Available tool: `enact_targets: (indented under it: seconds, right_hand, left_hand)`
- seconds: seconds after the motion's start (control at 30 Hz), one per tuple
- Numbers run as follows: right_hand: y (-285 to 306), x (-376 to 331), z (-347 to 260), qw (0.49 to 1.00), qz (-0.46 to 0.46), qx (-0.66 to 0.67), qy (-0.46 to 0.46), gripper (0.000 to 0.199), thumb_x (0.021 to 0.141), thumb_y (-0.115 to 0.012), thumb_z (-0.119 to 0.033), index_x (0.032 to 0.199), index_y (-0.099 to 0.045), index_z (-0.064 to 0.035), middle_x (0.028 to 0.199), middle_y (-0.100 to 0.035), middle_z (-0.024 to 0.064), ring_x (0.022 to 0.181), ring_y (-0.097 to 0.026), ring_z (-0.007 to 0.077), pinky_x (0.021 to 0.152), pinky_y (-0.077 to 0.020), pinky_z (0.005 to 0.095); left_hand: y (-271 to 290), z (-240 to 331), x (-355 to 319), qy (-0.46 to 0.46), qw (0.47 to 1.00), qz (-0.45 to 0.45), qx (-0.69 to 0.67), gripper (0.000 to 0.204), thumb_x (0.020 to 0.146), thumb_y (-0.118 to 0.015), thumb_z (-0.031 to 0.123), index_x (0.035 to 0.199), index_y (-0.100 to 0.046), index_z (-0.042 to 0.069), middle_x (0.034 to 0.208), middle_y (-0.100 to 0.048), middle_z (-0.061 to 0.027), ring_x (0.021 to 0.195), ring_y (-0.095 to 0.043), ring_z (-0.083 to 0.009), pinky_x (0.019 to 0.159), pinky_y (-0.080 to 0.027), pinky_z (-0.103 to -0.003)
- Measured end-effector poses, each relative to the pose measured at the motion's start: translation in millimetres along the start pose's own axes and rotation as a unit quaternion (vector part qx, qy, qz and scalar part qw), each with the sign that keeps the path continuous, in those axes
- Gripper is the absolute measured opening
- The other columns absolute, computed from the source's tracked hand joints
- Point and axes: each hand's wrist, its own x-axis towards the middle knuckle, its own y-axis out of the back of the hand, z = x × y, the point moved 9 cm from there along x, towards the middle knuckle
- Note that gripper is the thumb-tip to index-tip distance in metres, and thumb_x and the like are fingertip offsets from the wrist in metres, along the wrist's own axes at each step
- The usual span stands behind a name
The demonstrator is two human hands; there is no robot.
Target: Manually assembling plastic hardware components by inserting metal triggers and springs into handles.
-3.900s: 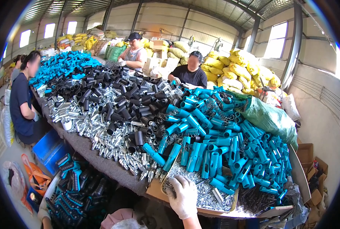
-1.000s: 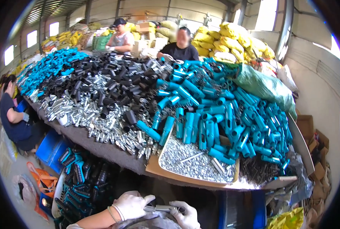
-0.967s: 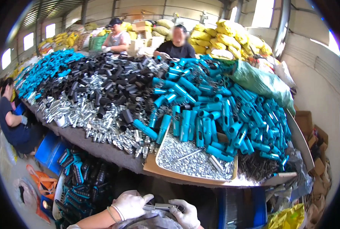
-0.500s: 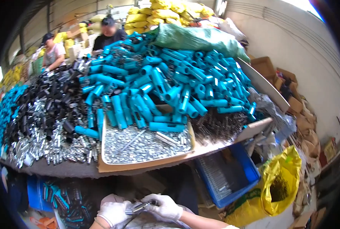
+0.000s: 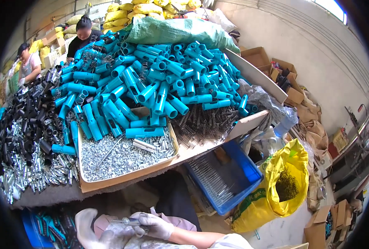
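- Your metal tube lies nearly level, long axis running left to right, free end pointing to your left, slightly raised
- Its other end sits in your right hand, gloved fingers curled around it, the shaft projecting left past them
- Your left hand is beside the free end, motion-blurred; can't tell whether its fingers grip anything
- Tube looks silvery, slim and shiny; finer detail too small to tell
- You have it above your lap, in front of the surface and its tray of small metal bits
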Motion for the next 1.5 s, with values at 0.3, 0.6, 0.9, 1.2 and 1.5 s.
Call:
enact_targets:
  seconds: [0.3,0.6,0.9,1.2,1.5]
  right_hand:
    - [-9,21,22,0.974,-0.006,-0.216,-0.066,0.055,0.098,-0.062,-0.041,0.128,-0.057,0.0052,0.093,-0.065,0.0027,0.071,-0.048,0.0053,0.073,-0.0431,0.0216]
    - [-46,15,-38,0.692,0.085,-0.717,0.027,0.041,0.096,-0.062,-0.031,0.125,-0.055,-0.0031,0.113,-0.066,0.0201,0.105,-0.065,0.0357,0.093,-0.0492,0.0395]
    - [-60,11,-57,0.681,0.072,-0.725,0.071,0.049,0.083,-0.078,-0.024,0.125,-0.064,-0.0043,0.109,-0.071,0.0185,0.099,-0.07,0.033,0.087,-0.0543,0.0376]
    - [-48,7,-70,0.772,0.157,-0.614,-0.053,0.044,0.095,-0.066,-0.029,0.129,-0.061,-0.0011,0.113,-0.071,0.0165,0.096,-0.069,0.0243,0.088,-0.0537,0.0341]
    - [-19,-4,-34,0.789,0.048,-0.61,-0.046,0.046,0.106,-0.04,-0.035,0.126,-0.061,0.0008,0.121,-0.066,0.0194,0.104,-0.068,0.0302,0.096,-0.0501,0.0367]
  left_hand:
    - [-16,-16,-25,0.082,0.967,-0.02,-0.241,0.034,0.076,-0.085,0.021,0.084,-0.06,-0.001,0.084,-0.063,-0.0127,0.08,-0.067,-0.025,0.072,-0.053,-0.036]
    - [3,-78,-24,0.232,0.939,0.112,-0.227,0.053,0.09,-0.066,0.006,0.139,-0.047,-0.002,0.096,-0.067,-0.0128,0.082,-0.065,-0.0184,0.076,-0.053,-0.031]
    - [-15,-93,-41,0.302,0.902,0.084,-0.296,0.061,0.094,-0.071,0.034,0.137,-0.051,-0.004,0.1,-0.069,-0.0133,0.077,-0.066,-0.0146,0.067,-0.055,-0.027]
    - [-65,-77,-46,0.297,0.925,-0.108,-0.212,0.033,0.082,-0.076,0.006,0.113,-0.069,0.0,0.099,-0.071,-0.0114,0.088,-0.068,-0.0171,0.079,-0.054,-0.03]
    - [-122,-13,-47,-0.017,0.934,-0.35,-0.064,0.028,0.069,-0.084,0.03,0.085,-0.075,0.009,0.079,-0.069,-0.0119,0.073,-0.068,-0.0326,0.067,-0.054,-0.041]
